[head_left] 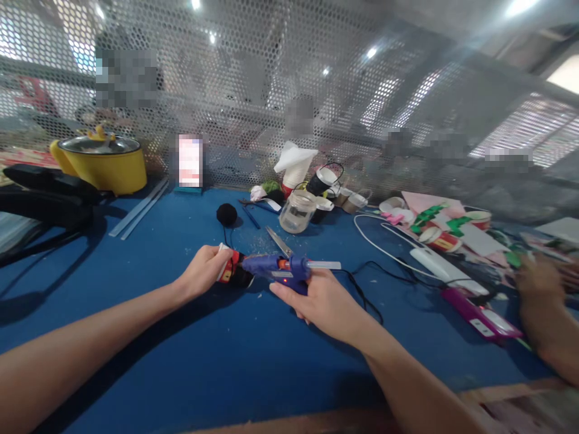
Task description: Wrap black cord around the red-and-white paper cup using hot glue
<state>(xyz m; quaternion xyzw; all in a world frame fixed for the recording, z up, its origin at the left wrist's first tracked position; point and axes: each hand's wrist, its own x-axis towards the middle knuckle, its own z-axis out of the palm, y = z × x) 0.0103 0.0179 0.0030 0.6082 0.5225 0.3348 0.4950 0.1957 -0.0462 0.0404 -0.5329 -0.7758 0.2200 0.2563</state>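
Right hand (324, 301) — around level glue gun (283, 268)

a grey perforated screen (253, 78) stands along the far side of the table, its round holes crisp on the left and melting into a haze toward the right. small white lights (371, 53) glint among the holes – shining through or reflected, i can't tell which. far left, a reddish shape (36, 96) shows dimly behind it, too blurred for me to name. up on the right a lamp (520, 7) glares, a pale glowing patch (567, 78) sits at the side, and bright slanting stripes (520, 129) lie below. the blue tabletop (181, 367) spreads wide under soft shadows – its near edge (294, 424) looks brownish.
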